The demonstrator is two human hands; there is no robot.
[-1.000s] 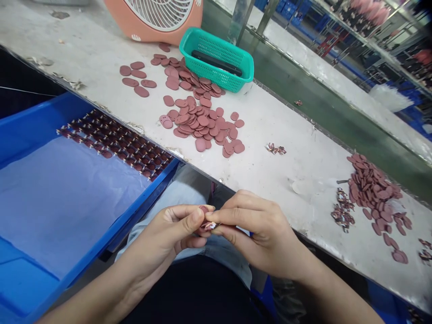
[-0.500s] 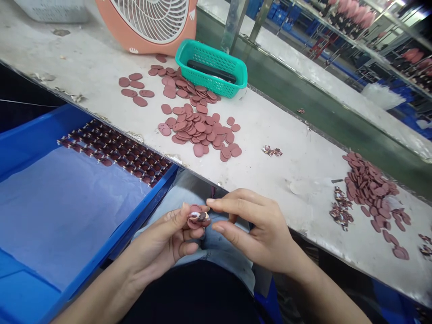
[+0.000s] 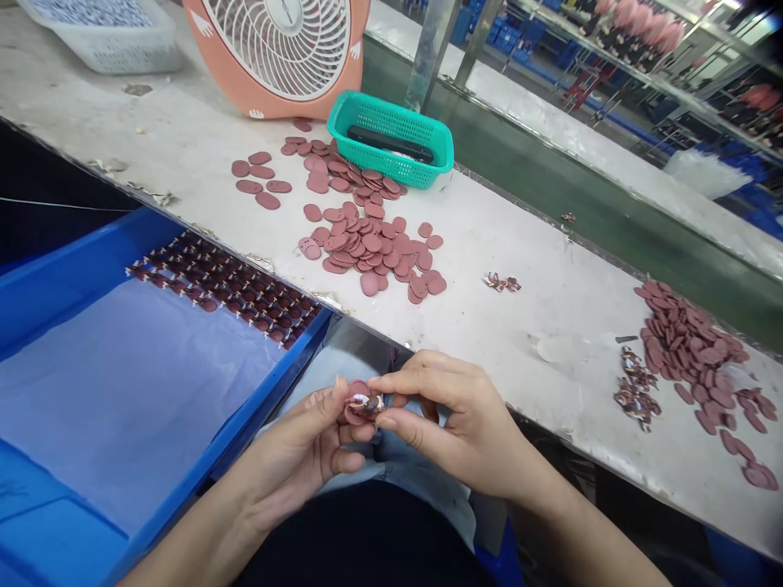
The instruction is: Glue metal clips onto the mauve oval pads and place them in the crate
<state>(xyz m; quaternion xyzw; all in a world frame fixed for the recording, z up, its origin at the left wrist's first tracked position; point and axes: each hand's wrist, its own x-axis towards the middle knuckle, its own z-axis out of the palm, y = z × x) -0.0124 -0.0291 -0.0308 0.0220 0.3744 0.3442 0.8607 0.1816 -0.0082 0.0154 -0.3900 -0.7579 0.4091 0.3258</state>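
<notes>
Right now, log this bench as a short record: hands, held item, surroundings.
left hand: holds a small maroon disc with a patterned piece between thumb and fingers
right hand: thumb and forefinger at the disc's right edge
bench: loose maroon discs, teal plastic basket, peach fan
near left hand: blue tray with rows of small maroon pieces

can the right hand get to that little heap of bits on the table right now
Probably yes. Nothing lies on the table between the right hand and the little heap, and it looks close. It would first have to leave the round piece it holds with the left hand.
</notes>
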